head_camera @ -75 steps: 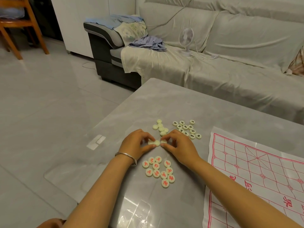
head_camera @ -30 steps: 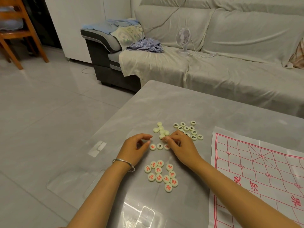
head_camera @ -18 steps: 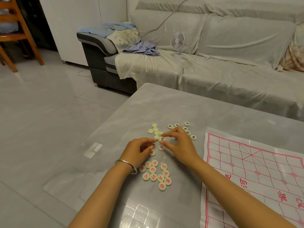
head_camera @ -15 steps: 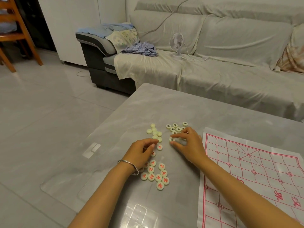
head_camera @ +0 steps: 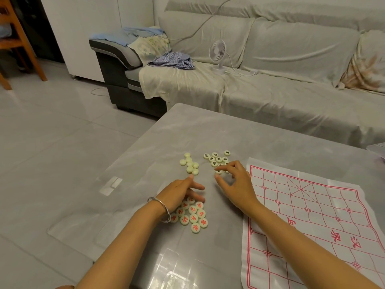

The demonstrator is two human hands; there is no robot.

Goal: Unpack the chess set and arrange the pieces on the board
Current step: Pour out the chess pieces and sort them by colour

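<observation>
Three groups of cream round chess pieces lie on the grey table (head_camera: 270, 142). A cluster with red characters (head_camera: 192, 216) sits nearest me, and my left hand (head_camera: 180, 193) hovers over its far edge with fingers spread and holding nothing. Face-down blank pieces (head_camera: 190, 163) lie just beyond that hand. The group with black characters (head_camera: 216, 158) is to their right. My right hand (head_camera: 235, 182) touches one black-marked piece at that group's near edge with its forefinger, the other fingers loose. The paper board (head_camera: 308, 215) with red grid lines lies flat to the right, with no pieces on it.
A grey covered sofa (head_camera: 281, 97) stands just past the table's far edge, with a small white fan (head_camera: 217, 53) and crumpled clothes (head_camera: 173, 61) on it. The table's left edge drops to a tiled floor. A wooden chair (head_camera: 18, 42) stands far left.
Both hands left the pieces in the middle. My right hand carried a piece right to the black-marked group; my left hand moved back toward the red-marked cluster and opened its fingers.
</observation>
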